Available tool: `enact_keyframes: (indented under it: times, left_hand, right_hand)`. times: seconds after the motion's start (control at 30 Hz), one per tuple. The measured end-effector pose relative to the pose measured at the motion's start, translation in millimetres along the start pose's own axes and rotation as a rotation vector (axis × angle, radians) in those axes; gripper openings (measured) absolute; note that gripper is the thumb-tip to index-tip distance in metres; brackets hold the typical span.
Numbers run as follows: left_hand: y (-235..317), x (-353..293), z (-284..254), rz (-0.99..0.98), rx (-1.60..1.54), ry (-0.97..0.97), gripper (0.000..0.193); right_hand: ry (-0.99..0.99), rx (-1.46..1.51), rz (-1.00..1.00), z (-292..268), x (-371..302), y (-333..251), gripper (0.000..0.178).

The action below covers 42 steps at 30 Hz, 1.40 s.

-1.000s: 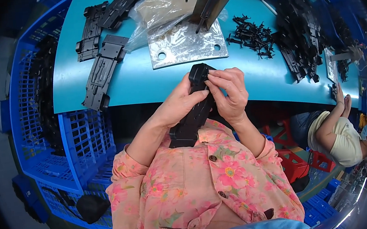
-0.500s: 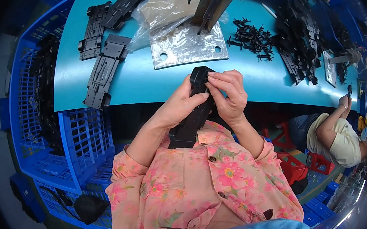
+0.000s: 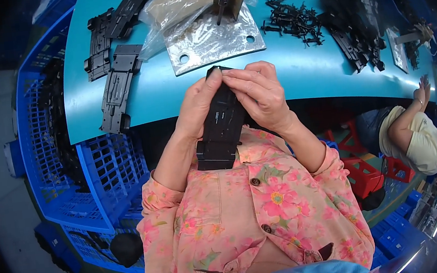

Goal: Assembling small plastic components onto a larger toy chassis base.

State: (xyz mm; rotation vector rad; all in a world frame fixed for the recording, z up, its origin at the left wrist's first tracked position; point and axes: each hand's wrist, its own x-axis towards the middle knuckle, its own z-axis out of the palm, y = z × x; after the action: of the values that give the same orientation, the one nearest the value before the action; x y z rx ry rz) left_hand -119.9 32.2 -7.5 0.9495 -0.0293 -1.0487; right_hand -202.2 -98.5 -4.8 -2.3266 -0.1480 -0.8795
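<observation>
A long black plastic chassis (image 3: 221, 127), like the underside of a model car, is held in front of my chest, tilted with its far end near the table edge. My left hand (image 3: 195, 105) is closed round its left side, thumb on the far end. Beside it, my right hand (image 3: 263, 93) pinches at that same far end with thumb and fingertips together. Whether a small part sits between those fingertips is hidden. On the table to the left lies a similar chassis (image 3: 119, 88).
Behind my hands stands a metal fixture with a silver base plate (image 3: 212, 52), beside a clear plastic bag (image 3: 173, 5). Small black parts (image 3: 294, 21) are heaped to its right, near piled chassis (image 3: 353, 21). A blue crate (image 3: 38, 171) stands left; a co-worker (image 3: 415, 134) sits right.
The chassis has turned so its flat, marked face shows more. My left thumb has moved up to its far end, and my right fingers have drawn in against it.
</observation>
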Motion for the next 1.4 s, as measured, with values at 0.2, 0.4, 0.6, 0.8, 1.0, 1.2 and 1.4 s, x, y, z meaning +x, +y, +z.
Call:
enact_keyframes:
  times: [0.2, 0.4, 0.6, 0.8, 1.0, 1.2, 1.4]
  left_hand:
    - [-3.9, -0.9, -1.0, -0.03, 0.025, 0.021, 0.031]
    - [0.7, -4.4, 3.6, -0.022, 0.061, 0.096, 0.025]
    - [-1.5, -2.9, 4.8, -0.005, 0.082, 0.101, 0.026]
    - [-0.5, -0.6, 4.8, -0.029, 0.118, 0.111, 0.028]
    - [-1.0, 1.7, 1.7, -0.038, 0.17, 0.129, 0.03]
    - [0.0, -1.9, 2.3, -0.004, 0.163, 0.128, 0.028]
    - [2.0, -8.3, 5.7, 0.086, 0.176, 0.095, 0.024]
  right_hand:
    - [-0.074, 0.193, 0.088, -11.7, 2.3, 2.8, 0.024]
    - [-0.005, 0.27, 0.356, -30.8, -5.7, 12.1, 0.021]
    - [-0.18, 0.269, 0.306, -26.3, -6.8, 5.7, 0.025]
    - [-0.224, 0.24, 0.279, -26.6, -2.4, 5.8, 0.024]
    - [-0.244, 0.147, 0.27, -27.9, 4.6, 1.4, 0.021]
    - [-0.221, 0.063, 0.195, -26.1, 2.4, -0.5, 0.022]
    - [0.066, 0.066, 0.073, -11.7, -13.6, -2.5, 0.025]
